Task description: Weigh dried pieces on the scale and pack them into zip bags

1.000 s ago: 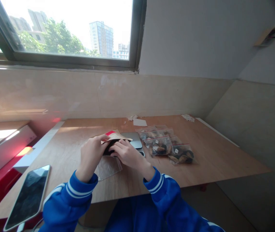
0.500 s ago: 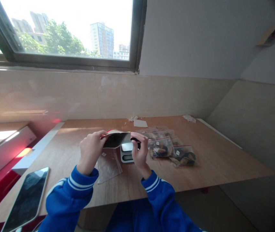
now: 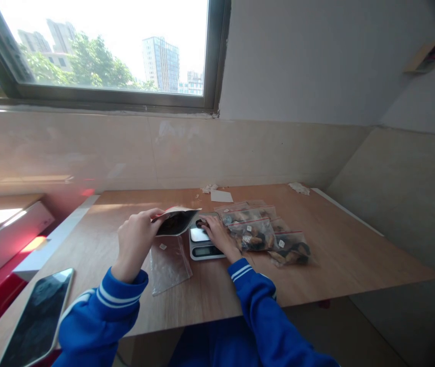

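Observation:
My left hand (image 3: 136,239) is closed on the edge of a pouch (image 3: 177,223), its dark mouth gaping toward me above the table. Over the plate of a white digital scale (image 3: 206,253) reaches my right hand (image 3: 216,233), its fingertips round a small dark piece (image 3: 201,223) low at the plate. Its fingers partly hide the piece, and I cannot make out its exact kind. Below the pouch lies a clear zip bag (image 3: 168,267) with a small white label, flat on the table.
Right of the scale sit several zip bags (image 3: 253,234) filled with brown and dark pieces. A phone (image 3: 36,318) lies at the table's left edge. Toward the wall are a white card (image 3: 221,196) and crumpled tissue (image 3: 299,188). A window is above.
My right hand has gone from beside the pouch's mouth down to the scale plate, carrying a dark piece. The pouch in my left hand has shifted slightly left.

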Action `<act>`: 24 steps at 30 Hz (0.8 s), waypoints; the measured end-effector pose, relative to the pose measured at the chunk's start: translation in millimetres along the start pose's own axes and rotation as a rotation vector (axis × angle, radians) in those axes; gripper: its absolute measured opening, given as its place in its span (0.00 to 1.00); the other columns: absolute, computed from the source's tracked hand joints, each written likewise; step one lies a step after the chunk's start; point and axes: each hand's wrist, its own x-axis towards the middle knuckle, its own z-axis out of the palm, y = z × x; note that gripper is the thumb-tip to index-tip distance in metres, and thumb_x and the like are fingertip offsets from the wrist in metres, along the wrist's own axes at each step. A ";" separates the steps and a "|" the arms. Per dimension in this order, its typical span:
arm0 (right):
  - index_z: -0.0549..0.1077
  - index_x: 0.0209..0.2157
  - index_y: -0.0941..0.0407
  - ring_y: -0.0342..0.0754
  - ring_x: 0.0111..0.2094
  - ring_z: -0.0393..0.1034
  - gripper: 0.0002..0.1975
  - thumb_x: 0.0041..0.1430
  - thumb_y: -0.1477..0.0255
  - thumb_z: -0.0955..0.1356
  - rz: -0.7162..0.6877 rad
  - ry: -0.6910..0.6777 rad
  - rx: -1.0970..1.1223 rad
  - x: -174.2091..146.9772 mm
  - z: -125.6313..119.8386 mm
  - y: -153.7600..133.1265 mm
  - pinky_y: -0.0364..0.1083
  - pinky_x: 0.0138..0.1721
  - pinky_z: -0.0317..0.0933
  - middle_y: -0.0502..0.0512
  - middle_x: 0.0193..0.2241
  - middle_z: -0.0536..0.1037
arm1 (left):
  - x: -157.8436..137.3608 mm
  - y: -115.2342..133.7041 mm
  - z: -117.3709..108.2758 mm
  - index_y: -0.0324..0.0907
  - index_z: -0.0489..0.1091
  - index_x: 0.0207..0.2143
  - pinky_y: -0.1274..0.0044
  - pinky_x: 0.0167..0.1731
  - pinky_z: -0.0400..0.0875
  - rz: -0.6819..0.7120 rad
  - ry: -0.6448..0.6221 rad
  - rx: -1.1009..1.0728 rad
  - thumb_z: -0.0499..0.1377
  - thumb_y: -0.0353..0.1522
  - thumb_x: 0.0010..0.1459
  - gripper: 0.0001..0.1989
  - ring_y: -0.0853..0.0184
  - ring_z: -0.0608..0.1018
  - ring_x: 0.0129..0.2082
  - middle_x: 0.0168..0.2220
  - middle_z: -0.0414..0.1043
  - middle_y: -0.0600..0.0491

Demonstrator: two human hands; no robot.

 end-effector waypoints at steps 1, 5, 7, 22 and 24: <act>0.64 0.58 0.53 0.51 0.56 0.63 0.22 0.63 0.74 0.63 0.005 -0.005 0.024 -2.5 -1.4 -0.7 0.53 0.57 0.57 0.60 0.53 0.72 | -0.2 -0.2 -0.5 0.54 0.77 0.42 0.75 0.30 0.60 0.000 -0.001 0.000 0.51 0.45 0.60 0.17 0.57 0.77 0.41 0.39 0.80 0.52; 0.55 0.64 0.54 0.52 0.61 0.59 0.32 0.60 0.74 0.66 0.015 -0.021 0.187 -11.6 -4.7 -0.1 0.55 0.61 0.54 0.63 0.59 0.65 | -2.7 0.2 -1.6 0.54 0.77 0.43 0.75 0.30 0.61 0.005 -0.009 0.008 0.51 0.44 0.60 0.17 0.56 0.78 0.40 0.39 0.79 0.51; 0.53 0.65 0.55 0.52 0.63 0.56 0.35 0.58 0.74 0.67 0.004 -0.031 0.252 -12.9 -4.5 4.5 0.55 0.62 0.52 0.65 0.61 0.62 | -4.4 0.3 -1.5 0.54 0.76 0.44 0.74 0.30 0.62 0.011 -0.010 0.011 0.51 0.43 0.60 0.17 0.56 0.78 0.40 0.39 0.79 0.51; 0.66 0.53 0.60 0.52 0.60 0.60 0.19 0.66 0.66 0.58 0.094 0.251 0.273 9.5 -7.4 18.1 0.59 0.61 0.53 0.68 0.54 0.69 | -7.3 -0.8 -0.9 0.54 0.76 0.44 0.75 0.30 0.62 0.020 -0.015 0.005 0.51 0.42 0.60 0.16 0.56 0.78 0.40 0.39 0.79 0.52; 0.68 0.49 0.59 0.51 0.54 0.65 0.16 0.67 0.68 0.56 0.058 0.437 0.252 2.8 -15.6 -2.4 0.57 0.58 0.58 0.65 0.49 0.71 | -7.8 -1.3 0.3 0.54 0.77 0.44 0.75 0.30 0.62 0.021 -0.012 0.001 0.51 0.43 0.61 0.16 0.57 0.79 0.40 0.39 0.80 0.52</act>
